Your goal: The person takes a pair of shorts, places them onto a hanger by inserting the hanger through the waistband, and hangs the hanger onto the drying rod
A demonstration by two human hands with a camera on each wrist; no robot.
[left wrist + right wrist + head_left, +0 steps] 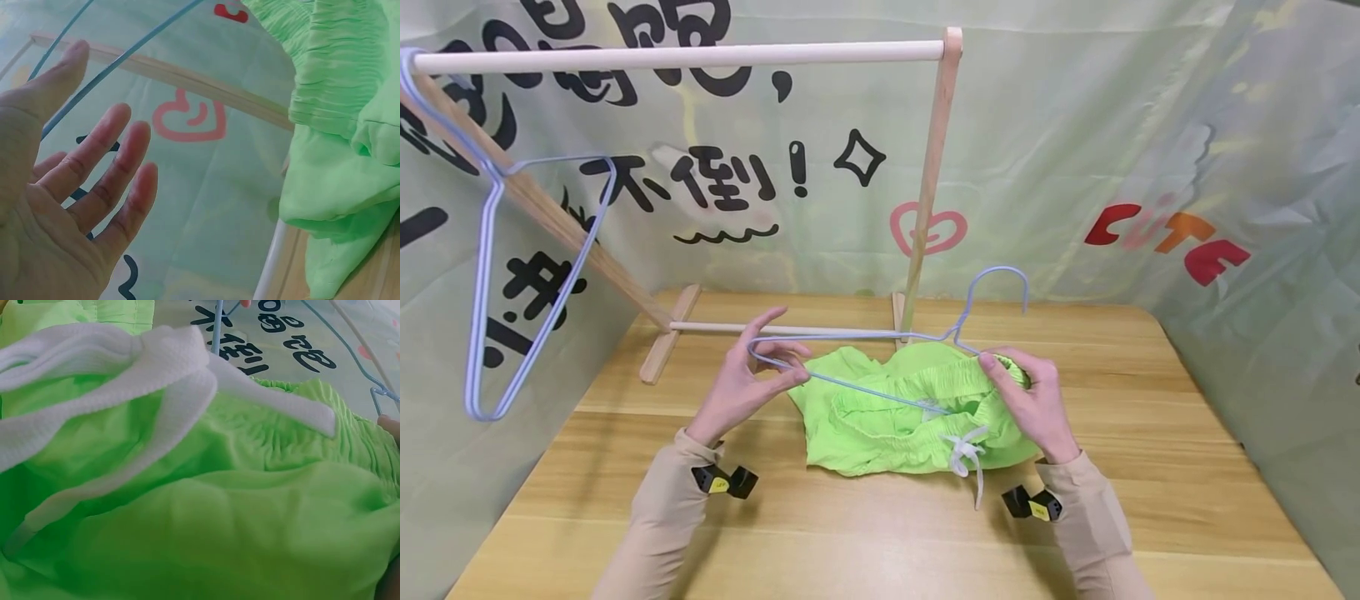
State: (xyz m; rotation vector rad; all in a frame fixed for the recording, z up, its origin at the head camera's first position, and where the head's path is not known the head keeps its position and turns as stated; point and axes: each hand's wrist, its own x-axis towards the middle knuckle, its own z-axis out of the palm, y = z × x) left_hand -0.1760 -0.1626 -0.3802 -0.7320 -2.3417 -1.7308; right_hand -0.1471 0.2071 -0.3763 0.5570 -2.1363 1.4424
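Observation:
A thin blue clothes hanger [857, 336] slants over bright green shorts [880, 442] on the table, its right part inside the elastic waistband [337, 69]. My left hand [745, 383] is at the hanger's left corner, fingers spread loosely and the wire passing between thumb and fingers. On the right side, my right hand [1033, 404] grips the waistband, with the thumb by the hanger's right shoulder below the hook. Its other fingers are mostly hidden by cloth. A white drawstring [181, 369], tied in a bow, hangs from the front of the waistband.
A rack with a white top rail [700, 57] and wooden legs [928, 167] stands at the back left. Another blue hanger [486, 250] hangs from its left end. Printed cloth [1037, 125] encloses the wooden table [1150, 433] behind and at the sides.

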